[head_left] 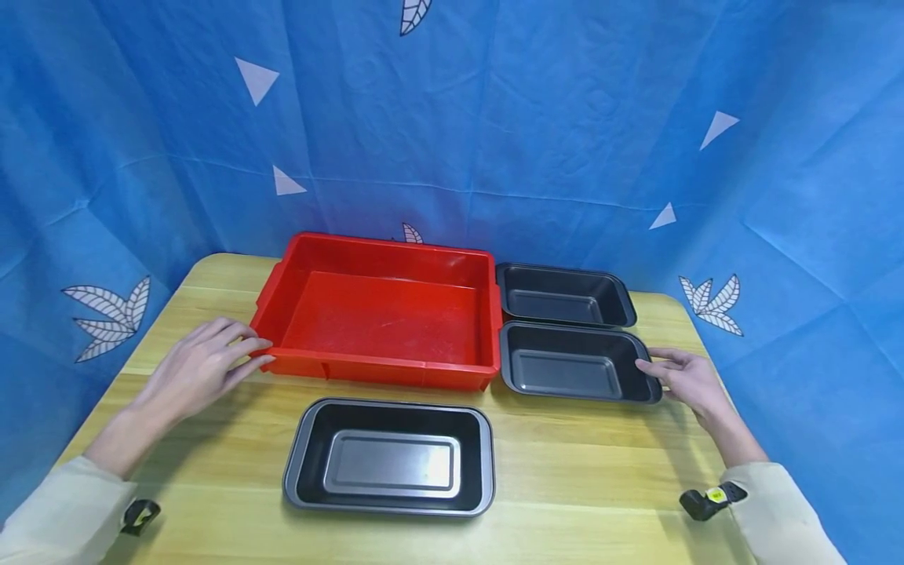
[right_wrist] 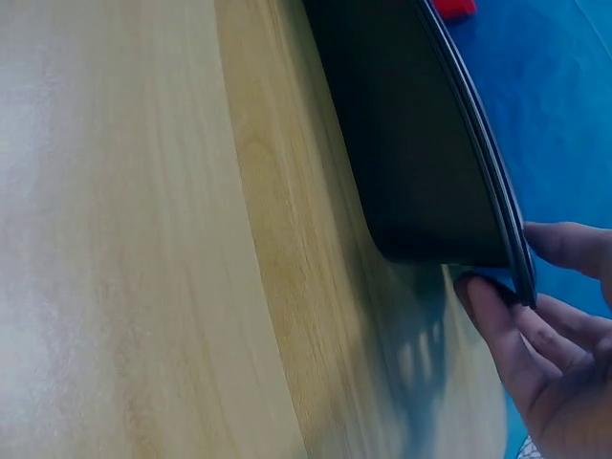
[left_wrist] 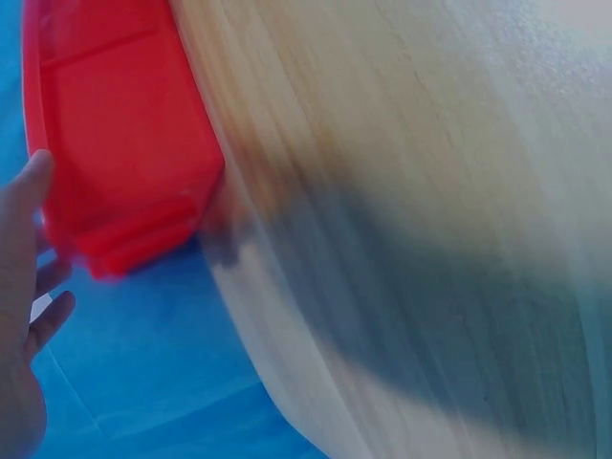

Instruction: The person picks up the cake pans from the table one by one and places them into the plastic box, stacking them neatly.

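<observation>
On the left, my left hand is at the near left corner of a red plastic tray, its fingers loosely extended. In the left wrist view a fingertip lies right at the tray's rim, and the other fingers are beside its end. My right hand pinches the right end rim of a dark loaf pan. Seen from the right wrist, the thumb and fingers are on opposite sides of that rim. This pan lies against the tray's right side.
Behind the gripped pan sits another dark loaf pan, also beside the tray. A third loaf pan with a grey rim lies in front of the tray. Everything rests on a wooden table, with a blue patterned cloth hanging around it.
</observation>
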Demonstrator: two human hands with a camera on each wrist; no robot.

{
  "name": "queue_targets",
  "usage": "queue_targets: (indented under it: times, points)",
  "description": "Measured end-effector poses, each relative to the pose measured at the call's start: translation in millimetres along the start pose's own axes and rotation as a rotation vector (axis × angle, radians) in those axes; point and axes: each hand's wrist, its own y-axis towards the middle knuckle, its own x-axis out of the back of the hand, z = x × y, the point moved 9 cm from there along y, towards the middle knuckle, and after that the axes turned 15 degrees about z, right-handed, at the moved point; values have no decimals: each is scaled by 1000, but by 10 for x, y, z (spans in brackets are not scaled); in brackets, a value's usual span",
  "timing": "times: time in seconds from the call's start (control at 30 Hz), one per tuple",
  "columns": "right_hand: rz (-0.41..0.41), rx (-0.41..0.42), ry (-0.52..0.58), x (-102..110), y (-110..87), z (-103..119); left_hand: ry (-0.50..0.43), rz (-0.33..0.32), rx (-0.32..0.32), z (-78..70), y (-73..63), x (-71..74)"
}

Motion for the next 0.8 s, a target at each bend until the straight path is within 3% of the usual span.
queue_targets:
  times: [0.5, 0.8]
  points:
    - [71, 12, 153, -31, 89, -70, -4, -5, 15, -2, -9, 23]
    - [63, 12, 196, -32, 86, -97, -5, 7, 23, -8, -6, 37]
